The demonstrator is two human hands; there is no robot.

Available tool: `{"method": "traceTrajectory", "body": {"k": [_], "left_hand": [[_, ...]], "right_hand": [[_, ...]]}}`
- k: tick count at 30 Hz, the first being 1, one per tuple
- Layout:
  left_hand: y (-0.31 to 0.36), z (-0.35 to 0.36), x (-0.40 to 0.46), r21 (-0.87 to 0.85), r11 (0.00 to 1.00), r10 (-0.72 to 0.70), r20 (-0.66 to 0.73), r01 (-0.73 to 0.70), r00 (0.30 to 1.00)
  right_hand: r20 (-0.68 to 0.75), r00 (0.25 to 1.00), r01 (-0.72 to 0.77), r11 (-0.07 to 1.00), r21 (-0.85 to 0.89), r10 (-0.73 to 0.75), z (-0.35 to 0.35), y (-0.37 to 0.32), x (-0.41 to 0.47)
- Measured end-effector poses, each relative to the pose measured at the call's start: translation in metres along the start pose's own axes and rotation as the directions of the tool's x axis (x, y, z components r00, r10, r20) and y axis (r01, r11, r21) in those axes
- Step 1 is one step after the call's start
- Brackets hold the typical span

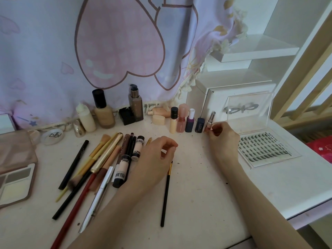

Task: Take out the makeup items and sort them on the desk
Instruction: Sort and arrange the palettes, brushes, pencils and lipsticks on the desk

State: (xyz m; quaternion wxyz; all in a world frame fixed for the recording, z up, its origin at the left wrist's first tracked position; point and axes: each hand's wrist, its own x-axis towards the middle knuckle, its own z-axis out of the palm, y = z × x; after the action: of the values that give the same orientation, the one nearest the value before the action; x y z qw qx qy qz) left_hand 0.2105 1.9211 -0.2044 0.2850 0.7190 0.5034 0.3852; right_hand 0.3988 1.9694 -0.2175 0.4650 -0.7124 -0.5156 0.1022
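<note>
- A small pink lipstick (210, 121) is pinched near its bottom by the fingers (212, 131) of the right hand (222, 139). It is held upright on the white bench (206, 177), at the right end of a row.
- Nothing is held by the left hand (154, 157). Its fingers are loosely curled above the bench, just right of the pile of pens and brushes.
- The row is made up of small standing bottles: a dark blue lipstick (200, 125), a purple bottle (190, 121) with a white cap, a pink bottle (182, 118) and a cream tube (173, 120) with a black cap.
- A thin black brush (166, 194) is laid flat between the two arms.
- A pile of pencils, brushes and tubes is spread out to the left, with a gold tube (106, 151), a silver pen (97, 198) and a red pencil (71, 212) in it.
- Behind the pile, two foundation bottles (104, 110) (136, 105) and a white bottle (85, 117) are stood by a pink cloth (107, 42).
- An open eyeshadow box (16, 182) is seen at the left edge.
- A tray of false lashes (264, 150) is laid to the right of the right hand, with a clear box (249, 108) behind it.
</note>
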Motion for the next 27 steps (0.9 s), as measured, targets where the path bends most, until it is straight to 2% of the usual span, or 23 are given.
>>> {"method": "traceTrajectory", "body": {"k": [3, 6, 11, 14, 20, 27], "left_hand": [[0.000, -0.001, 0.000, -0.004, 1.000, 0.002, -0.003, -0.002, 1.000], [0.001, -0.001, 0.001, 0.005, 1.000, 0.008, 0.002, -0.008, 1.000], [0.001, -0.002, 0.000, 0.014, 1.000, 0.014, -0.006, -0.014, 1.000], [0.001, -0.002, 0.001, 0.021, 1.000, 0.021, -0.009, -0.021, 1.000], [0.001, -0.002, 0.001, 0.037, 0.999, 0.034, 0.003, -0.034, 0.999], [0.003, -0.002, -0.001, 0.049, 0.998, 0.036, 0.014, -0.037, 0.999]], "right_hand": [[-0.023, 0.999, 0.039, 0.990, -0.133, -0.043, -0.003, 0.003, -0.005], [0.031, 0.996, 0.085, 0.945, -0.317, -0.079, -0.004, 0.004, -0.006], [0.154, 0.988, 0.085, 0.851, -0.518, -0.005, 0.000, -0.002, -0.002], [0.173, 0.984, 0.061, 0.831, -0.554, 0.043, 0.001, -0.003, 0.000], [0.175, 0.984, 0.079, 0.838, -0.540, 0.020, -0.005, -0.005, -0.004], [0.259, 0.962, 0.078, 0.821, -0.566, 0.088, -0.016, -0.008, 0.003]]}}
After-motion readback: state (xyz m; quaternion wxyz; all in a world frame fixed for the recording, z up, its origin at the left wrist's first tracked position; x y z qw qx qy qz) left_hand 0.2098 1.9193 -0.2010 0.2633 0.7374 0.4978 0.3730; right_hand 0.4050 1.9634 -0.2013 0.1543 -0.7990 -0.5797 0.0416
